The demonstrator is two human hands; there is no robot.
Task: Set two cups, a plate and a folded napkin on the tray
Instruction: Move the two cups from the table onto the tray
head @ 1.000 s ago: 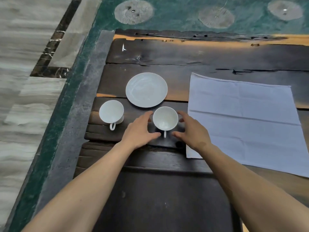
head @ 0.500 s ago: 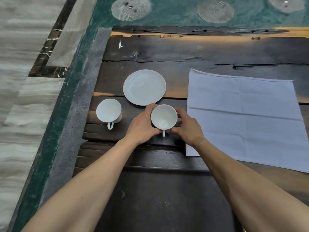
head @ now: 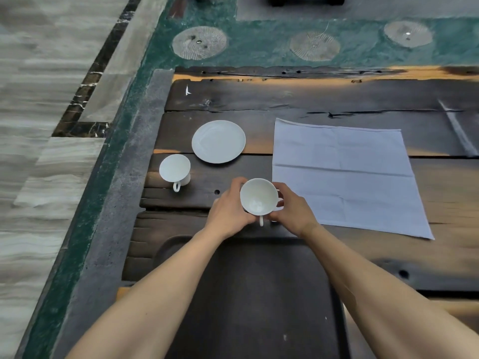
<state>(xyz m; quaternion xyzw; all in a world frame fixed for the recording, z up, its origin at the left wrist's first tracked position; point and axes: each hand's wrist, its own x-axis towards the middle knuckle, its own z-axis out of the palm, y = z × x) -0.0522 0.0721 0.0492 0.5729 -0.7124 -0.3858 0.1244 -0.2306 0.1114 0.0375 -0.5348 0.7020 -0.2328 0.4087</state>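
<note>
White china is cradled between both your palms: the first cup (head: 259, 196) sits just below the middle of the frame, your left hand (head: 228, 213) wrapped around its left wall and your right hand (head: 294, 209) around its right, fingers (head: 278, 189) curled snugly against the bowl, and its handle pointing down toward you. It looks lifted clear of the dark wooden surface (head: 337, 99), though the hands hide its base, so I can't swear to that. You're on step one, I'd say: first cup on its way to the tray (head: 259, 294), the dark slab filling the lower centre of the frame, bare apart from your forearms crossing above it. Everything else waits: the second cup (head: 175, 168) stands left of centre, the plate (head: 218, 141) just above and to its right, and the napkin (head: 342, 174) is spread flat on the right, not yet folded. Next move, by my reading, calls for drawing the cup down toward you over the tray's top rim, keeping it level, and setting it to one side so the plate, the other cup and the napkin have room.
</note>
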